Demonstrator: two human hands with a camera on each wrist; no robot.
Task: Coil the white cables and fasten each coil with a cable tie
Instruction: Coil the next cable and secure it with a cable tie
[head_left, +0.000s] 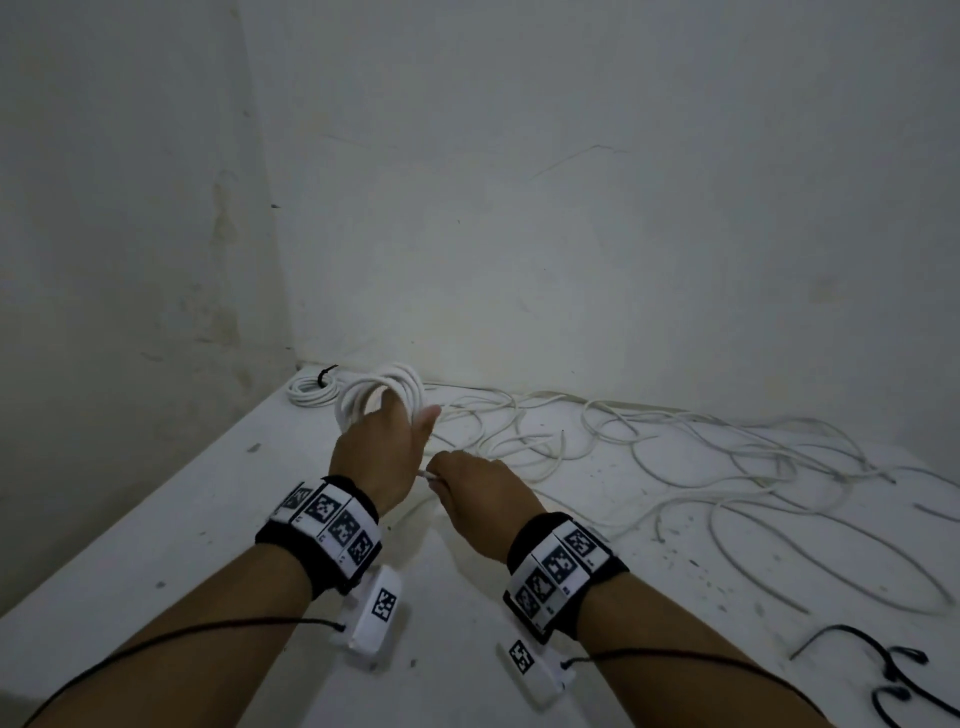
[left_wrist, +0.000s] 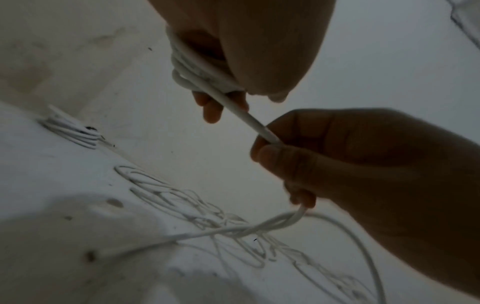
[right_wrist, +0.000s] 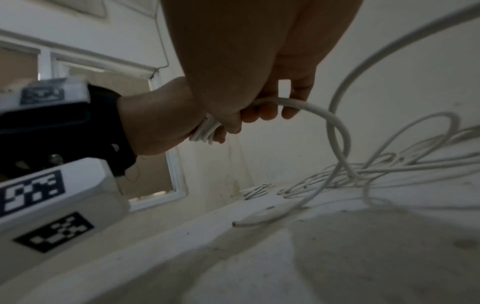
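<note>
The left hand (head_left: 382, 447) has its fingers (left_wrist: 211, 109) curled round a coil of white cable (head_left: 382, 387), held above the table (head_left: 208, 519). Just beside it, the right hand (head_left: 480, 491) pinches the cable's loose run (left_wrist: 249, 119). Beyond the fingers lie loose cables (head_left: 675, 441) and a tied coil (head_left: 311, 391).

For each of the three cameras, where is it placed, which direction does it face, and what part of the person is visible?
Head: worn on the head, facing forward and down at the table; both forearms, left hand gripping the coil, right hand.
Left wrist: looks along the left hand; right hand gripping the cable.
Right wrist: looks along the right hand; left wrist too.
All share the loose cables.
</note>
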